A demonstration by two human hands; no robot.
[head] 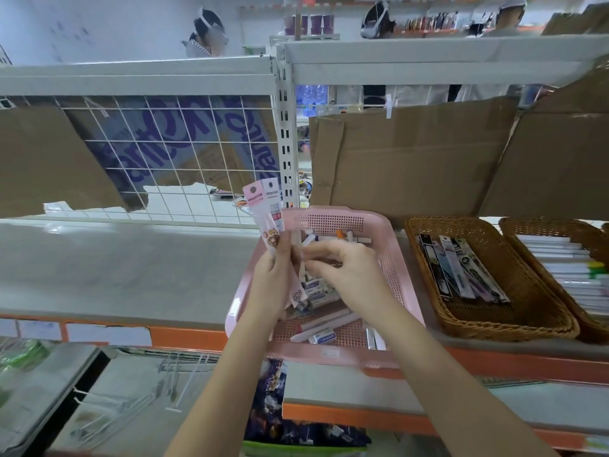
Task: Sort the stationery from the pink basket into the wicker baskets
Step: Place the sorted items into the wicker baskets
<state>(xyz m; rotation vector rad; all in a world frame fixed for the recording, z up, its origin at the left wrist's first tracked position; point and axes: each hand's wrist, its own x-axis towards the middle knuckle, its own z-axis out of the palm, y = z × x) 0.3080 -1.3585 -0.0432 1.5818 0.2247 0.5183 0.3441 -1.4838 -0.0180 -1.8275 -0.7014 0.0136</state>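
Shop shelving, grey shelf board [115,268] with orange front edge; wire grid backing [184,153] and cardboard sheets behind. Left part of shelf bare grey.

Left hand [273,275] is raised over the pink basket's left rim, fingers curled round a fan of packaged pens [265,212], pink and white header cards sticking up and left. Firm grasp, several packs bunched at their lower ends. Risk, as a judgement: packs are slick plastic sleeves held only near the bottom, so one could slide out of the fan and drop back in the basket or off the shelf front.

Right hand [342,268] hovers just beside the left, fingers bent, tips meeting the bunch near a thin white piece; looks like a pinch on a pack edge, but blur hides exactly what it holds, so cannot tell.

Pink basket [333,222] sits at the shelf front, lip slightly over the orange edge. Inside: erasers [324,338], white sticks, more small packs. Plenty left to sort. A tug on the rim could tip it forward.

Right of it, well apart from the hands, the near wicker basket [428,268] holds a row of packaged pens. Far wicker basket [527,225] holds stacked white items, cut off by the frame. Mixing types is the other risk.
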